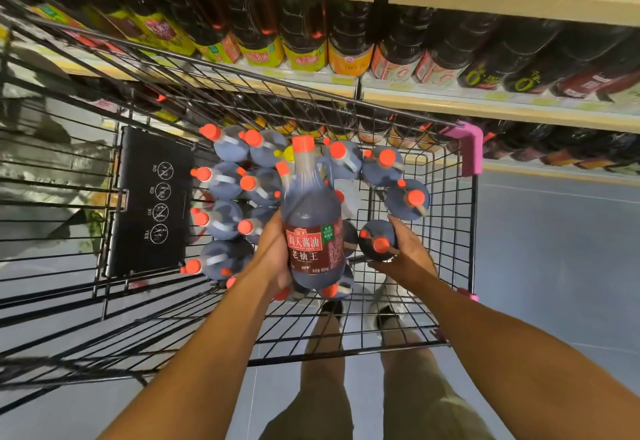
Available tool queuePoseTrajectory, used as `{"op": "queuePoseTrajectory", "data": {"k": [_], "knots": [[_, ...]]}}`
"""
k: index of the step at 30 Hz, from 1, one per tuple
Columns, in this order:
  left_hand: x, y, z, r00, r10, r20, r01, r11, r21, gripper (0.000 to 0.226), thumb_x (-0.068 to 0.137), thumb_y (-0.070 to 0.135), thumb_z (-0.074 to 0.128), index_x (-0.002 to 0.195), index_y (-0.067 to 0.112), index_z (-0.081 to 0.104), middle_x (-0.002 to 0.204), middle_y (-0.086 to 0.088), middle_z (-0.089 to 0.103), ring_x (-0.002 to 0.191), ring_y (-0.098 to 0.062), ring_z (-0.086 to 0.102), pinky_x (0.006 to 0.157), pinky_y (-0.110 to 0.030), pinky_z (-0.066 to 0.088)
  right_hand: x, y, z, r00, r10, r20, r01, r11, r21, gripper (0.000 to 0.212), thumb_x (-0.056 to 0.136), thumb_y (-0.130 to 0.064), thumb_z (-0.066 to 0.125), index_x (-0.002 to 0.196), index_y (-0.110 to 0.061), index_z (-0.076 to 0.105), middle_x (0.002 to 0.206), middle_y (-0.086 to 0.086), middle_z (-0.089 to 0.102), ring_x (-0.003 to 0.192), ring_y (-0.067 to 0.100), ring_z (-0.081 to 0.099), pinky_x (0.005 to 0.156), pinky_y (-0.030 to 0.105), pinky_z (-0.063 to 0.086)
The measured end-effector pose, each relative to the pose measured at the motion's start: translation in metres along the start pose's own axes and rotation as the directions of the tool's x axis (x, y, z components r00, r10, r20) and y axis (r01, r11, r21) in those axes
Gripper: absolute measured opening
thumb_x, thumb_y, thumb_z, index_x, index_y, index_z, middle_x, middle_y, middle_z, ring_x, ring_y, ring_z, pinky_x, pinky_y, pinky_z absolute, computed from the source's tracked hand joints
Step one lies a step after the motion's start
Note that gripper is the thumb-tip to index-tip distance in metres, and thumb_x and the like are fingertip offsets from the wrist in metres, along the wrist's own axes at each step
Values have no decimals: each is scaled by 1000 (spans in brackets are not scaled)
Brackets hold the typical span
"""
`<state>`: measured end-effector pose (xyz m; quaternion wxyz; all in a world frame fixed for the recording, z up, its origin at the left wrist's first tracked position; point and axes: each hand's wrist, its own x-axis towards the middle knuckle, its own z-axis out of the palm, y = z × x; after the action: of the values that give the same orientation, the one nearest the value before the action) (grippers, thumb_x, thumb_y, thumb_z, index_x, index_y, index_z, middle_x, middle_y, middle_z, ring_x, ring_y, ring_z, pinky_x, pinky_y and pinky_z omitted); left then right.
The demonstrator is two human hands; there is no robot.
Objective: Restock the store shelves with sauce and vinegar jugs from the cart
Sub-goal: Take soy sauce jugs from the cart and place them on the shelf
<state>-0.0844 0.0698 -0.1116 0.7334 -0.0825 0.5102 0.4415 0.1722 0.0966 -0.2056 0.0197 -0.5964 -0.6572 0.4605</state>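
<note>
My left hand [275, 256] grips a dark sauce jug [311, 218] with an orange cap and a red label, held upright above the wire cart [415, 304]. My right hand [407, 249] is lower in the cart, its fingers curled round another dark jug [375, 237] that stands near the cart's right side. Several more orange-capped jugs [225, 197] stand packed in the cart's far and left parts.
Store shelves [450, 100] full of dark sauce bottles run across the top, just beyond the cart. A black folded child-seat panel [152, 200] sits at the cart's left. Grey floor [554, 249] lies to the right. My legs and shoes show under the cart.
</note>
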Motion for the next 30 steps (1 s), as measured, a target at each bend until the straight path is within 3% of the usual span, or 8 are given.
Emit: {"op": "queuePoseTrajectory", "data": {"k": [5,8,12,17,23,25,27,30], "knots": [[-1,-2,-6,1000,18,19,-19,1000,15,49,94,52,56,104,10,80,106,-21,75,88,-36,73,80,-50,60,3,2,2,998,-41,-43,40,999,-26,73,62,-47,85,125,-48,48,107,-34,56,93,-15,56,70,-1,40],[-5,-1,-7,997,6,82,-8,1000,25,50,95,52,56,110,11,79,105,-15,76,89,-31,73,85,-47,58,-2,-3,-1,998,-5,-62,2,999,-50,73,58,-53,80,123,-47,46,104,-26,60,87,0,60,64,15,46],[-10,-2,-13,997,11,-71,-10,1000,17,48,92,50,60,96,7,81,101,-22,75,86,-37,73,79,-48,59,-11,-11,-11,999,16,-51,-18,999,-47,86,55,-58,82,129,-44,42,114,-10,65,96,15,64,75,30,55],[-34,7,6,990,-5,-138,6,1000,2,50,92,48,56,102,4,76,102,-25,72,85,-39,71,82,-51,58,-31,-46,-47,999,29,21,-31,995,96,85,53,-57,89,125,-49,43,104,-16,70,93,11,69,80,38,60],[-73,31,47,995,57,-79,-50,995,80,77,94,70,43,128,5,66,104,-20,74,87,-38,70,82,-47,57,-62,-98,-107,993,-118,20,106,941,322,77,55,-44,95,118,-46,51,108,-31,66,98,-10,65,77,11,54],[-85,40,59,991,116,-68,-106,984,144,83,93,73,39,134,5,62,117,-26,71,103,-43,68,93,-56,56,-69,-114,-129,992,-118,36,96,918,385,78,55,-42,95,120,-49,52,113,-21,66,105,-2,65,82,17,56],[-99,47,70,994,105,-26,-100,983,151,89,87,81,39,130,7,66,123,-29,67,110,-45,65,101,-62,49,-75,-130,-151,990,-122,73,74,879,472,86,57,-36,95,130,-36,51,121,-7,66,114,13,66,91,33,58],[-118,60,89,994,111,6,-109,971,213,88,84,84,39,124,12,70,117,-25,71,106,-40,69,98,-56,52,-87,-162,-187,989,-138,52,86,826,557,83,53,-45,93,125,-33,55,119,-3,70,109,15,69,85,27,59]]}}
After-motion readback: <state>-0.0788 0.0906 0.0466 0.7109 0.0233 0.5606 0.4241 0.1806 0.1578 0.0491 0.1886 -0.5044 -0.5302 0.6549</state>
